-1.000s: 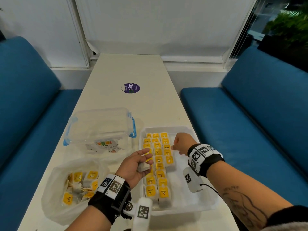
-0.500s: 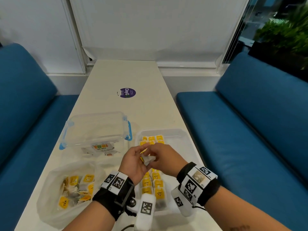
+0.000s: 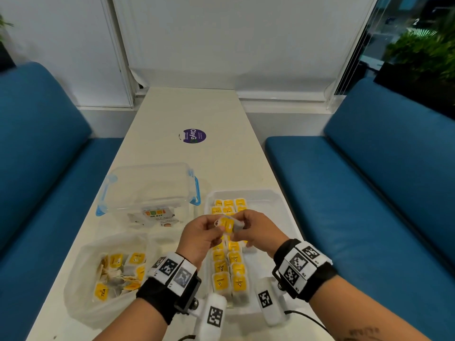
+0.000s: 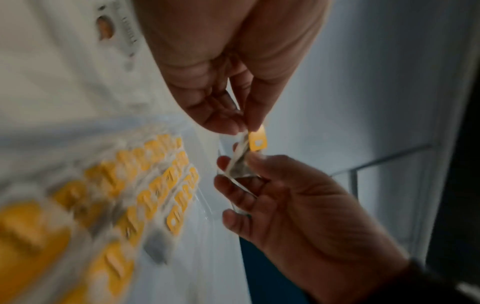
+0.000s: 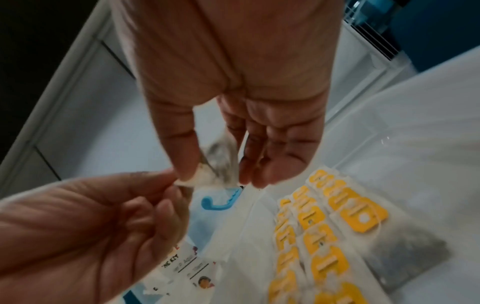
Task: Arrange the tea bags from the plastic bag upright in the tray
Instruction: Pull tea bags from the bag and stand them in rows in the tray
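Observation:
Both hands hold one tea bag (image 3: 228,223) in the air above the white tray (image 3: 272,196). My left hand (image 3: 218,227) pinches its upper edge by the yellow tag (image 4: 257,139) between thumb and fingers. My right hand (image 3: 240,224) pinches the grey pouch (image 5: 219,162). Below, several tea bags (image 3: 227,269) with yellow tags lie in rows along the tray's left side. The plastic bag (image 3: 81,279) at the near left holds several more loose tea bags (image 3: 118,271).
A clear lidded box (image 3: 150,190) with blue clasps stands behind the plastic bag, left of the tray. A purple sticker (image 3: 194,136) sits farther up the white table. Blue sofas flank the table on both sides.
My right hand left the rows at the tray's far end and came to the left hand. Both now pinch the tea bag that the left hand was holding alone, raised slightly higher.

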A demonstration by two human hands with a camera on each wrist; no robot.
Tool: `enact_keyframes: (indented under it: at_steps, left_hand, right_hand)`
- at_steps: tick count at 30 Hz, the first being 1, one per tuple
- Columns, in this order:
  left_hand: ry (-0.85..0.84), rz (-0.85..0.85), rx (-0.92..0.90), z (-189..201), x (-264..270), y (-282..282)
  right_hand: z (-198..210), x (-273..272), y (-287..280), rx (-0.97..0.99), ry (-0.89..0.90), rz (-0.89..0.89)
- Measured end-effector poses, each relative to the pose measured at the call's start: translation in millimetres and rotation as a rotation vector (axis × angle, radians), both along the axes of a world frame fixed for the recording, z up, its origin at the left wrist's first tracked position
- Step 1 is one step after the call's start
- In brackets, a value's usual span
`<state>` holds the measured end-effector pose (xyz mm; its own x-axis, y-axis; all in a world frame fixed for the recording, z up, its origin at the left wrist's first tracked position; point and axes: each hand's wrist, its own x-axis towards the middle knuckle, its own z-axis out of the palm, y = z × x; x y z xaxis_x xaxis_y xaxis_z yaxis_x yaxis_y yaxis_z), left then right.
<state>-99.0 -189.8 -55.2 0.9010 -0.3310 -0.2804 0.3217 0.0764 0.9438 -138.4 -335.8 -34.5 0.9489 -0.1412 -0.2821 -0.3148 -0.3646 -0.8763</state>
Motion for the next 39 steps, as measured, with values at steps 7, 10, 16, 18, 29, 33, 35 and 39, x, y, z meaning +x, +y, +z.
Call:
enact_keyframes:
  at_steps: [7,10,16,18,29,33,35,39]
  left_hand:
    - [-0.568,-0.137,0.438,21.0,9.5,1.7]
    - [-0.534,-0.044,0.329,21.8,9.7,0.1]
    - [-0.375,-0.187,0.25,8.9,9.6,-2.6]
    - [-0.352,-0.191,0.234,3.9,9.6,-4.8]
    - [-0.457,-0.326,0.916,-18.1,14.8,15.2]
    - [-0.435,-0.469,1.027,-27.4,9.2,21.9]
    - [-0.44,-0.498,1.031,-28.3,6.2,22.7]
    - [-0.395,-0.483,0.998,-29.6,6.1,25.0]
  right_hand:
    - [21.4,2.6,-3.7,-0.204,-0.19,0.113]
    - [23.3,4.1,-5.9,-0.072,-0.194,0.053]
    - [26.4,2.7,-16.9,0.231,-0.121,-0.107]
    - [26.7,3.5,-15.9,0.154,-0.104,-0.093]
    - [18.4,10.2,-40.3,-0.459,0.102,0.034]
    - [7.2,12.9,-43.1,-0.525,0.245,0.093]
    - [0.5,14.3,-40.6,-0.552,0.375,0.174]
    - [-10.6,17.3,-36.2,-0.559,0.573,0.329]
